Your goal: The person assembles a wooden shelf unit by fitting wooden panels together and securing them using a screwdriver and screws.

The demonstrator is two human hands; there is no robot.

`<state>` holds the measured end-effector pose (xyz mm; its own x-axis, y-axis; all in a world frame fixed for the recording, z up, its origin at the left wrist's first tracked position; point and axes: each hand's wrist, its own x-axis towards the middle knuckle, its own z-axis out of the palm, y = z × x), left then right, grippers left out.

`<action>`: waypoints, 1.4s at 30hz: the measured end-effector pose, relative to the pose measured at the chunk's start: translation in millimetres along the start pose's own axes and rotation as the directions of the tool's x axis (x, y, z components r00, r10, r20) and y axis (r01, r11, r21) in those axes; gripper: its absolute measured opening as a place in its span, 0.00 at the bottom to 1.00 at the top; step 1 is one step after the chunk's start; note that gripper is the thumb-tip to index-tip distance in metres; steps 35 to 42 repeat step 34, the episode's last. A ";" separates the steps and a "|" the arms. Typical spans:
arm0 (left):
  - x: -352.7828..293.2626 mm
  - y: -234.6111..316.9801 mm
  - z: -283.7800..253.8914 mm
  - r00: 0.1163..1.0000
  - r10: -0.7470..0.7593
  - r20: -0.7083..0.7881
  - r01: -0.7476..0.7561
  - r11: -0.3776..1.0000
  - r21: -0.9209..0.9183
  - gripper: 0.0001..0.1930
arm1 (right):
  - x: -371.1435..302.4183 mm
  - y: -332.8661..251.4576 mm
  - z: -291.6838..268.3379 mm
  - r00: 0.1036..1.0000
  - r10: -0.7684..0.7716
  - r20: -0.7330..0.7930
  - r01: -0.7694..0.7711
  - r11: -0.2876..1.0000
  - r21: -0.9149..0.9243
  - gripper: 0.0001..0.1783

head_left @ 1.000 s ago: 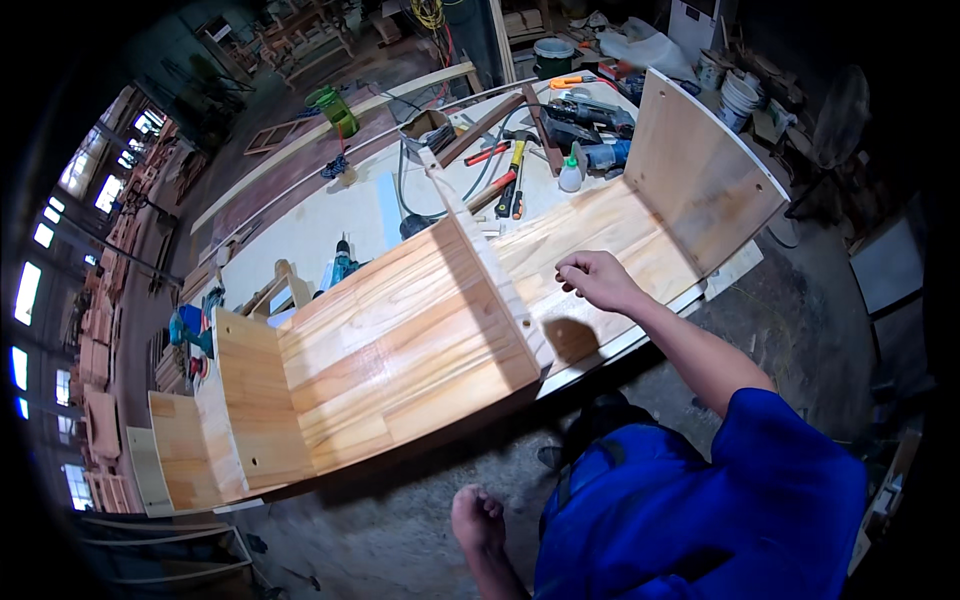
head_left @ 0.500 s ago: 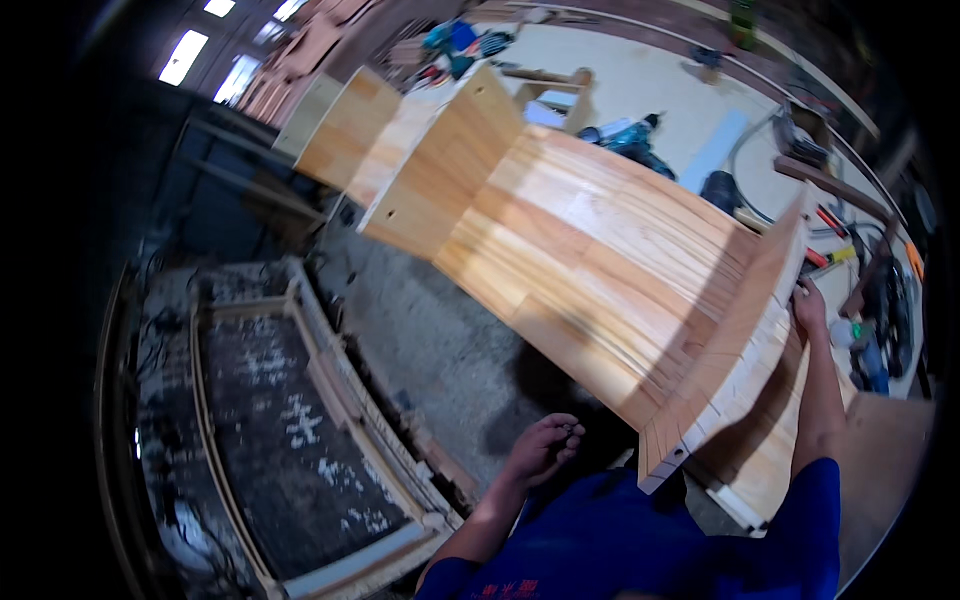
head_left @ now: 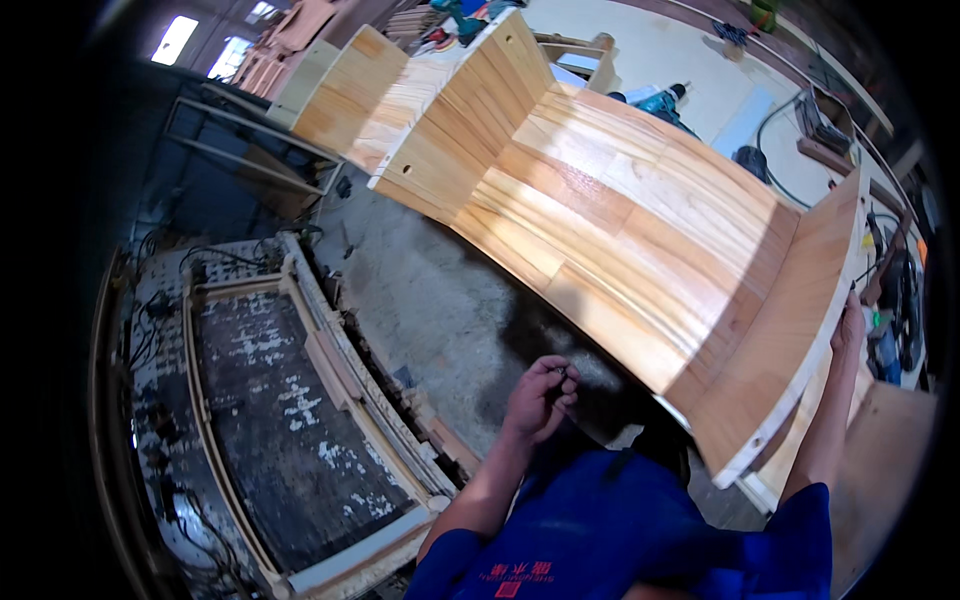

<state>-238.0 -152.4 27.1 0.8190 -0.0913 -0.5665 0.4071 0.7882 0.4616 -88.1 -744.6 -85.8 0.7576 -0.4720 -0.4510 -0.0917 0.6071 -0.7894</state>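
A large wooden piece of furniture fills the middle, with a broad striped board (head_left: 610, 230) and upright panels set across it. My right hand (head_left: 848, 328) is at the outer side of the right end panel (head_left: 790, 330), fingers drawn together near its edge. A small dark tip shows at those fingers; what it belongs to cannot be made out. My left hand (head_left: 540, 402) is raised in front of my body, short of the board's near edge and apart from it. Its fingers are curled in a pinch around something small and dark. The left panel (head_left: 460, 125) has round holes.
A pale worktable (head_left: 640, 40) behind holds a teal power drill (head_left: 660, 103), a dark cable and other tools. At the lower left stands a framed dark panel (head_left: 300, 420) with white patches. Concrete floor (head_left: 420, 300) lies between it and the wooden piece.
The view has shifted, and the wooden piece now sits higher and farther right. My left hand is raised a little, still pinched. My right hand remains by the end panel.
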 end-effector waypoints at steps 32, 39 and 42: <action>214.8 158.9 -80.3 0.645 -0.117 0.755 -0.747 0.114 0.655 0.10 | -336.7 326.1 244.0 0.791 -0.125 0.598 0.574 0.487 -0.658 0.16; 221.9 133.1 -68.1 0.703 0.032 0.710 -0.564 0.634 0.530 0.12 | -325.5 310.6 245.9 0.887 -0.145 0.438 0.459 0.377 -0.804 0.18; 221.9 133.1 -68.1 0.703 0.032 0.710 -0.564 0.634 0.530 0.12 | -325.5 310.6 245.9 0.887 -0.145 0.438 0.459 0.377 -0.804 0.18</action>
